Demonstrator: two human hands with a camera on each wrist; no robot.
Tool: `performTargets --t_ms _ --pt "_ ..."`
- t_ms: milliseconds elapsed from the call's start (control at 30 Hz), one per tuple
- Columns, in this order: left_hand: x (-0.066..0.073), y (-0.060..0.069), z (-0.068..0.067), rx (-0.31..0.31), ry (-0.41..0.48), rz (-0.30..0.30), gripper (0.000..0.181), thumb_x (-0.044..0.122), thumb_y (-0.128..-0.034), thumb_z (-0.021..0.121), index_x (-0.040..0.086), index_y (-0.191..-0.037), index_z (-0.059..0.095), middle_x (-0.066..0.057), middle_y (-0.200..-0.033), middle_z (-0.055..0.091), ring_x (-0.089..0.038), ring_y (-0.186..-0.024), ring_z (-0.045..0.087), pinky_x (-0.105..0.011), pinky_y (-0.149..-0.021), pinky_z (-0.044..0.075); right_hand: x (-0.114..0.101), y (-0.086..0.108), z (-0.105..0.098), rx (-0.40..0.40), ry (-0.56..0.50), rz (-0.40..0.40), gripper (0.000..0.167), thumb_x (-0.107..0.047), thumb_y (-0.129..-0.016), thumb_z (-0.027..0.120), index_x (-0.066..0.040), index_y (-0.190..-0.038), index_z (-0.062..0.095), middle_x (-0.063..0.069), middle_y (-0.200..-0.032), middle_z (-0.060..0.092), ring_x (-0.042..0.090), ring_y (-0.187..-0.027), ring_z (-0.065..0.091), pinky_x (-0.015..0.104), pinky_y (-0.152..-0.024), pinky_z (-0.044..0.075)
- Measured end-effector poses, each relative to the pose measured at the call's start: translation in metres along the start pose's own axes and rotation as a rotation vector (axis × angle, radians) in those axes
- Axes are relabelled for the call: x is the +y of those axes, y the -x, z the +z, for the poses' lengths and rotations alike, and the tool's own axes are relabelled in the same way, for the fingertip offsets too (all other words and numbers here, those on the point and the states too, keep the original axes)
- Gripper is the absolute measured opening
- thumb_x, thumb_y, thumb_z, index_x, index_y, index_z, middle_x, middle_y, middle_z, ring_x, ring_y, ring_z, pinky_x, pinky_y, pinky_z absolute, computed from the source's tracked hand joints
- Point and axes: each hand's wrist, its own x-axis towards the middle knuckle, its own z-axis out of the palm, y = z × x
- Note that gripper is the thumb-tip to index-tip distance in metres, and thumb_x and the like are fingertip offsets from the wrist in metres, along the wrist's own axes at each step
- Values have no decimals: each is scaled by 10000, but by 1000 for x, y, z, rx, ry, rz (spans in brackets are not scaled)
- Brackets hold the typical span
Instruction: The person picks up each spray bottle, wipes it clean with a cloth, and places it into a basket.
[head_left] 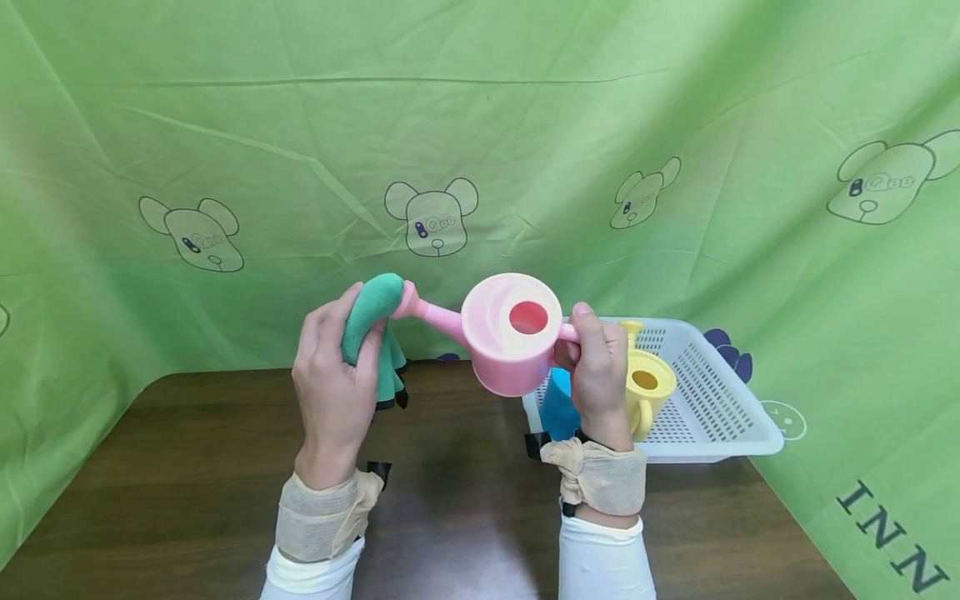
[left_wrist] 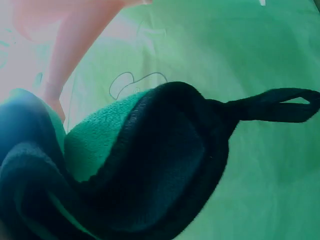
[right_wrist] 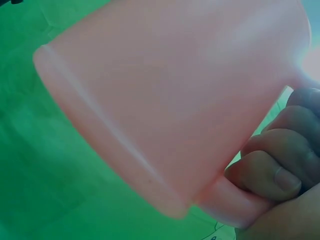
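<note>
My right hand grips the handle of a pink watering can, held up above the table; the right wrist view shows the fingers curled round that handle. The can's spout points left. At the spout's tip, my left hand pinches a folded green cloth between thumb and fingers, and the cloth touches the spout head. In the left wrist view the cloth hangs down with a dark edge and a black hanging loop. The left fingers are hidden there.
A white perforated basket stands at the table's right, behind my right hand. In it are a yellow watering can and a blue object, partly hidden. The brown wooden table ends at a green printed curtain.
</note>
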Motion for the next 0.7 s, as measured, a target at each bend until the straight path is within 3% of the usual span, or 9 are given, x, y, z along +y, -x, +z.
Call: performTargets --t_ms 200,467,600,700 --pt "-3 0 -3 -71 -49 -26 418 154 -1006 728 192 -1419 677 -251 -1230 642 -424 -1034 686 -598 -863 559 -2 1 -3 -43 -9 15 572 -159 -1073 440 -15 -531 331 67 -511 298 183 -448 251 334 -434 169" --pt "-7 -2 -4 -106 -46 -47 459 43 -988 714 192 -1420 673 -258 -1254 626 -445 -1090 673 -639 -920 541 0 1 -9 -129 -49 20 548 -158 -1072 419 -36 -542 349 62 -514 330 162 -428 306 277 -406 243" --pt "-9 -1 -3 -168 39 -12 423 79 -1004 707 161 -1418 674 -254 -1275 631 -420 -1164 647 -607 -964 525 3 1 -5 -147 -121 17 559 -184 -1085 405 -50 -547 338 53 -527 309 176 -438 254 310 -398 155" --pt "-7 1 0 -213 141 48 419 91 -998 721 122 -1414 676 -228 -1297 648 -379 -1212 637 -502 -1020 517 4 1 2 -120 -160 26 573 -205 -1090 405 -57 -542 325 49 -528 280 175 -448 214 329 -410 102"
